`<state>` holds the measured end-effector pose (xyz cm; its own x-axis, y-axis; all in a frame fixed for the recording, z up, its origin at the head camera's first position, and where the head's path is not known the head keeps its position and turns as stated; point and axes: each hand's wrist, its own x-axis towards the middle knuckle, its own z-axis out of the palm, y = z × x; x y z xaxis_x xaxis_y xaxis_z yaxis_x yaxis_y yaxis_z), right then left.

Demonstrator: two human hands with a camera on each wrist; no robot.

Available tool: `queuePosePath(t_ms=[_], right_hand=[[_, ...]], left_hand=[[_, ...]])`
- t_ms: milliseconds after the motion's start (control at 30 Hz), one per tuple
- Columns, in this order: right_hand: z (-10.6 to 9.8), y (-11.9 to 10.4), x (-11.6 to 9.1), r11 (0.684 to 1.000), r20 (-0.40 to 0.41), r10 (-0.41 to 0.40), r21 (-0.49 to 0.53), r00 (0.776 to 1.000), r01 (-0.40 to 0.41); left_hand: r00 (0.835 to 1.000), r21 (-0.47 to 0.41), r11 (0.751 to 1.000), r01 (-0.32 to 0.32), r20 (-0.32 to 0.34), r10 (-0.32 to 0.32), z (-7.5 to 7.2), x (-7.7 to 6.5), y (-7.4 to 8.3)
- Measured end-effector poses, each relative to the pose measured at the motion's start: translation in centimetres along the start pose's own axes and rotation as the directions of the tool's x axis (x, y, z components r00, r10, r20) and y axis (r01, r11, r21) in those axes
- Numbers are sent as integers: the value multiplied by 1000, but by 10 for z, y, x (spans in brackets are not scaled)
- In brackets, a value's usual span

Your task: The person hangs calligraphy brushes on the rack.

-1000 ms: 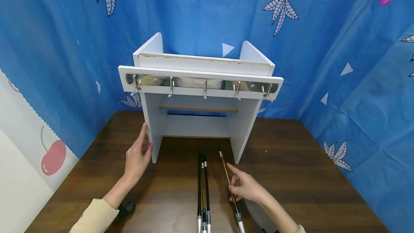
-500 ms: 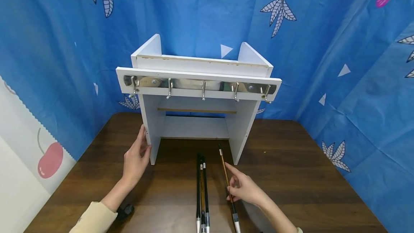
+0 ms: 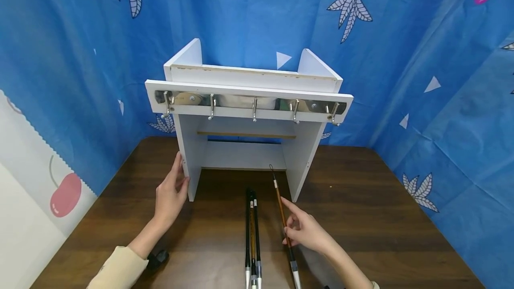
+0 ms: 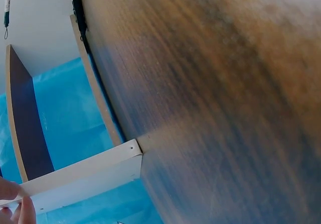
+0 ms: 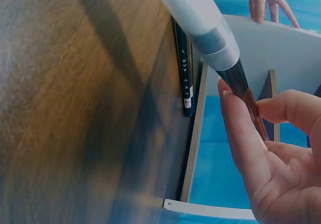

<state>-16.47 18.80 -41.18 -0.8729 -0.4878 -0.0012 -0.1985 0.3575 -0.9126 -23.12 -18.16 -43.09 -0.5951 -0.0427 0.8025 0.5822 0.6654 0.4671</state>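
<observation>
My right hand (image 3: 305, 231) pinches a calligraphy brush (image 3: 282, 213) by its brown handle, index finger stretched along it. The brush's white bristle end (image 3: 296, 278) points back toward me; its hanging loop end (image 3: 272, 171) points at the white hook shelf (image 3: 245, 157). In the right wrist view, thumb and fingers close on the brush handle (image 5: 256, 116). My left hand (image 3: 170, 195) holds the front edge of the shelf's left side panel (image 3: 189, 164), the thumb at the edge and fingers along the outer face. Several metal hooks (image 3: 254, 108) line the shelf's front board.
Three more brushes (image 3: 253, 235) lie side by side on the brown wooden table (image 3: 361, 235), left of my right hand. A small black object (image 3: 158, 258) lies near my left wrist. Behind the shelf hangs a blue patterned curtain (image 3: 249, 12).
The held brush's far end has risen, and its loop now shows against the shelf. My left hand stays at the side panel; the other brushes lie as before.
</observation>
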Motion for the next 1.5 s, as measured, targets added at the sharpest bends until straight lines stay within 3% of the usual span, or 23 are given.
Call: queuePosePath(t_ms=[433,1000,1500], right_hand=[[1,-4,-3,999,-15,-7,32,1000,8],[3,-17,-8,995,-60,-95,-27,994,94],[4,-23,-11,995,-75,-101,-30,992,99]], left_hand=[[1000,0,1000,2,6,-2,1,2,1],[1000,-7,1000,13,6,-13,0,1,2],[1000,-1,1000,15,8,-15,0,0,2]])
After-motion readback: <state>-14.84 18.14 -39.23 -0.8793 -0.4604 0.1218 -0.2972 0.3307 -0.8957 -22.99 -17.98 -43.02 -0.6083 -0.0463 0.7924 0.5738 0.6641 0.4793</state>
